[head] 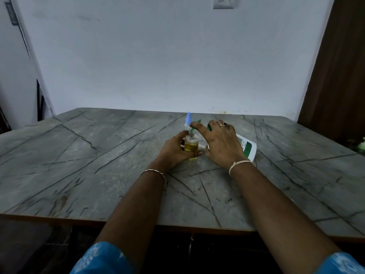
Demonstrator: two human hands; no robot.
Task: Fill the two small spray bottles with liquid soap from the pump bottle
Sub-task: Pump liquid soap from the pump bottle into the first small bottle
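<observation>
A small clear spray bottle (191,145) stands upright at the table's middle, about half full of yellow soap, its threaded neck uncapped. My left hand (173,149) is wrapped around its body. The white pump bottle (246,148) with a green label leans toward the small bottle, and its green nozzle (194,124) sits just over the open neck. My right hand (221,141) grips the pump bottle, forefinger stretched along the nozzle. A second small spray bottle with a blue spray cap (188,118) stands right behind the first; its lower part is hidden.
The grey marble-patterned table (98,165) reaches back to a pale wall. A brown wooden panel (339,66) rises at the right. Something pale green (362,145) shows at the right edge. The table's near edge runs under my forearms.
</observation>
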